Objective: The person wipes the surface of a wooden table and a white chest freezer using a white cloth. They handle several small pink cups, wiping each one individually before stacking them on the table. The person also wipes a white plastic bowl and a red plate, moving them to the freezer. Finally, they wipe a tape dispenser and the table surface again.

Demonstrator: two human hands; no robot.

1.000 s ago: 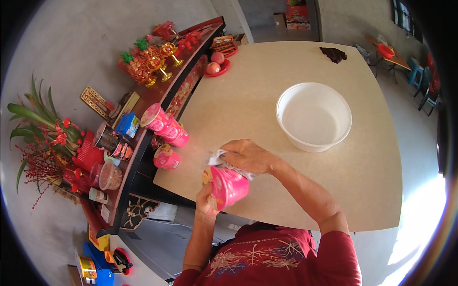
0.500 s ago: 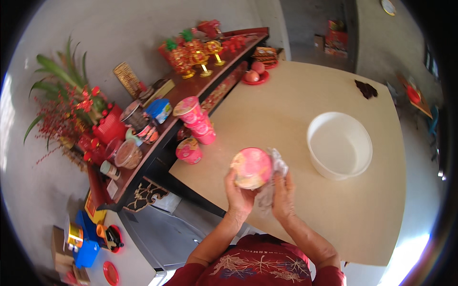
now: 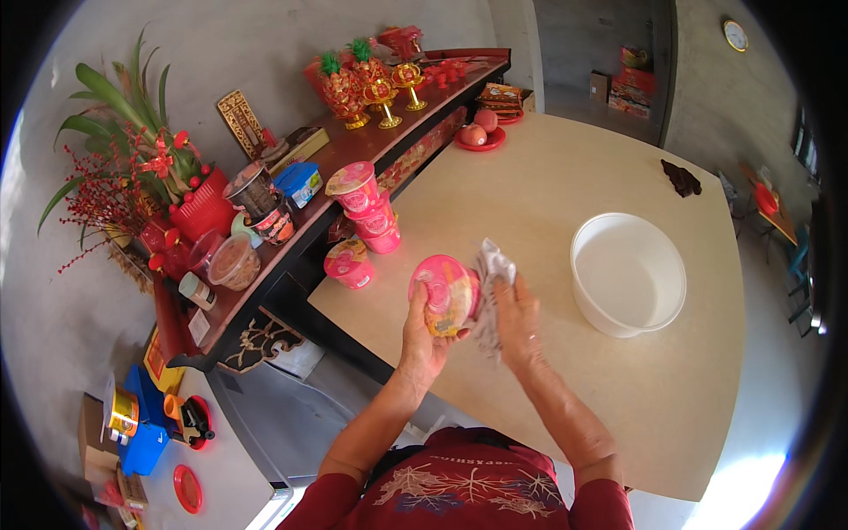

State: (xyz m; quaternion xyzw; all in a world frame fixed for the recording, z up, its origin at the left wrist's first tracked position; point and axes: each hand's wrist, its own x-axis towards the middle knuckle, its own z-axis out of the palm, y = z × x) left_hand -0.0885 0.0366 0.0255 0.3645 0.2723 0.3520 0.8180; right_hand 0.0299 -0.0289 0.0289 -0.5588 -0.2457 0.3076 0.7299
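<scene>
My left hand (image 3: pixel 426 343) is closed round a pink and yellow instant noodle cup (image 3: pixel 449 299), tilted above the table with its lid showing. In my right hand (image 3: pixel 518 318) is a crumpled pale cloth (image 3: pixel 491 281), which lies against the cup's right side. To the left of the held cup, one more pink cup (image 3: pixel 350 263) stands at the table's edge. Just behind that one rises a stack of pink cups (image 3: pixel 371 212).
A large white tub (image 3: pixel 625 276) stands on the table's right side. A dark cloth (image 3: pixel 681 178) lies at the far right corner. Round fruit sit on a red plate (image 3: pixel 488 141) at the back. The dark red altar shelf (image 3: pixel 353 132) along the left holds jars, plants and gold ornaments.
The noodle cup has moved slightly left and been turned in my left hand. My right hand, with the cloth, has shifted up a little along its side.
</scene>
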